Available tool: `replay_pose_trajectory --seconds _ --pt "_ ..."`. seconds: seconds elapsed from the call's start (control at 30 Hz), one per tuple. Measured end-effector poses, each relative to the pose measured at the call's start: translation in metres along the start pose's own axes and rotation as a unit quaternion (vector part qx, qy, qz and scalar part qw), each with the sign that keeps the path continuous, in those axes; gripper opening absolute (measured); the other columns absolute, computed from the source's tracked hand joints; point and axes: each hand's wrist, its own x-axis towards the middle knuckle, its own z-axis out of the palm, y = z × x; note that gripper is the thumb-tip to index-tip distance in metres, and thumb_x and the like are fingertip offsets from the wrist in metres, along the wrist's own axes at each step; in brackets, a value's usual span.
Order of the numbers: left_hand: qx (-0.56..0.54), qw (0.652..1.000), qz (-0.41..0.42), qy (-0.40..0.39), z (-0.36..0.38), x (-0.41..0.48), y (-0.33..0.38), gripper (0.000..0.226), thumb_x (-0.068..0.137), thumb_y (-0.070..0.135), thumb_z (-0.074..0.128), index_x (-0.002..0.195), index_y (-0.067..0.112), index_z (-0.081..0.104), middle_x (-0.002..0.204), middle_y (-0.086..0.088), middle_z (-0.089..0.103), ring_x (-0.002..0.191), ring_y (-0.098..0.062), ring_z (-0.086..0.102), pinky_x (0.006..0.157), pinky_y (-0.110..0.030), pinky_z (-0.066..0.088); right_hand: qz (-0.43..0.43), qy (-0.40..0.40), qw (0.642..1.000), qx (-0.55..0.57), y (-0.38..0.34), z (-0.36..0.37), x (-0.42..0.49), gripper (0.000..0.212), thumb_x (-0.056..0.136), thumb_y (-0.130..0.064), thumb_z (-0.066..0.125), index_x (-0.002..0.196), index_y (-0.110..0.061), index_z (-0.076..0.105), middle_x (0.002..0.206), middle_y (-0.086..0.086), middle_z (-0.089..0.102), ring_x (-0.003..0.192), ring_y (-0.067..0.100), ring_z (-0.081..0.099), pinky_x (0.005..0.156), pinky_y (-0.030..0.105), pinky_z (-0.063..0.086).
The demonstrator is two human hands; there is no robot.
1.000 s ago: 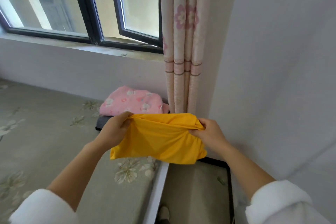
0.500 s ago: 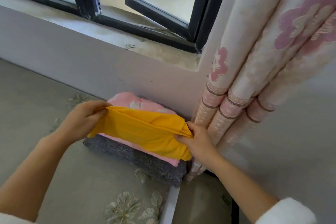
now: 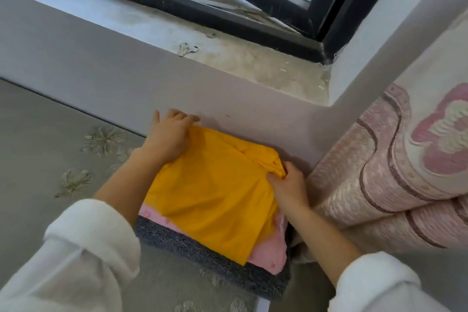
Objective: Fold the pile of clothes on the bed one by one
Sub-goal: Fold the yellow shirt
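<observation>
The fingers of the left hand are curled over the far left corner of a yellow garment, which is gripped there close against the wall. The fingers of the right hand are closed in a pinch on a bunched fold at the garment's right edge. One yellow garment is thus held by two hands, and it is laid flat on top of a stack.

Three folded pieces are counted in that stack. The yellow garment is uppermost, one pink garment with small flowers is seen beneath it, and one grey knitted garment lies at the bottom. The stack is set on the bed, at its far corner, against the wall and just beside one pale curtain marked with a pink flower.

Two white fleecy sleeves are seen pushed back, a left sleeve and a right sleeve. The bed is covered in grey cloth with pale flower prints. Above the wall, one dusty window sill is seen.
</observation>
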Motion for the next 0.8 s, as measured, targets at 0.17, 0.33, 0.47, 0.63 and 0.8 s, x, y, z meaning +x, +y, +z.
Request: replay_pose_trajectory --seconds 0.17,0.33,0.47,0.63,0.8 --pt "-0.049 0.995 -0.005 0.084 0.058 -0.030 -0.009 0.048 0.100 0.030 0.038 0.146 0.021 0.034 0.157 -0.012 0.019 0.146 -0.032 0.009 0.115 -0.056 0.005 -0.080 0.019 0.954 -0.290 0.013 0.024 0.005 0.063 0.091 -0.031 0.058 0.146 -0.015 0.029 0.153 0.005 0.027 0.140 0.024 0.024 0.109 0.041 0.027" --pt "-0.121 0.982 -0.141 0.020 0.102 -0.059 -0.018 0.053 0.098 0.053 0.021 0.149 0.035 0.023 0.160 -0.003 0.008 0.147 -0.029 0.000 0.115 -0.052 -0.003 -0.215 -0.196 0.874 -0.389 0.038 0.069 -0.024 0.084 0.086 -0.060 0.043 0.152 -0.028 0.002 0.158 -0.005 -0.022 0.144 0.016 -0.021 0.117 0.044 -0.006" --pt "-0.182 0.932 -0.306 0.058 0.107 -0.062 -0.036 0.051 0.099 0.046 0.030 0.147 0.028 0.028 0.155 -0.015 0.020 0.142 -0.037 0.014 0.112 -0.058 0.002 -0.301 -0.246 0.796 -0.463 0.066 0.067 -0.037 0.101 0.079 -0.066 0.047 0.152 -0.025 -0.009 0.155 0.001 -0.031 0.141 0.020 -0.032 0.115 0.048 -0.014" --pt "-0.172 0.912 -0.362 0.084 0.101 -0.068 -0.061 0.045 0.098 0.045 0.037 0.119 0.011 0.057 0.116 -0.018 0.058 0.111 -0.038 0.051 0.102 -0.054 0.028 -0.368 -0.264 0.739 -0.499 0.077 0.036 -0.034 0.090 0.081 -0.043 0.063 0.153 -0.018 0.016 0.160 0.006 0.004 0.147 0.026 0.002 0.116 0.050 0.007" --pt "-0.226 0.916 -0.266 0.199 0.090 -0.079 -0.073 0.038 0.098 0.036 0.046 0.071 0.011 0.051 0.059 -0.001 0.046 0.061 -0.028 0.046 0.050 -0.033 0.021 -0.317 -0.329 0.831 -0.318 0.049 0.013 -0.023 0.048 0.095 -0.010 0.048 0.143 -0.013 0.042 0.148 0.010 0.041 0.139 0.023 0.036 0.116 0.034 0.026"
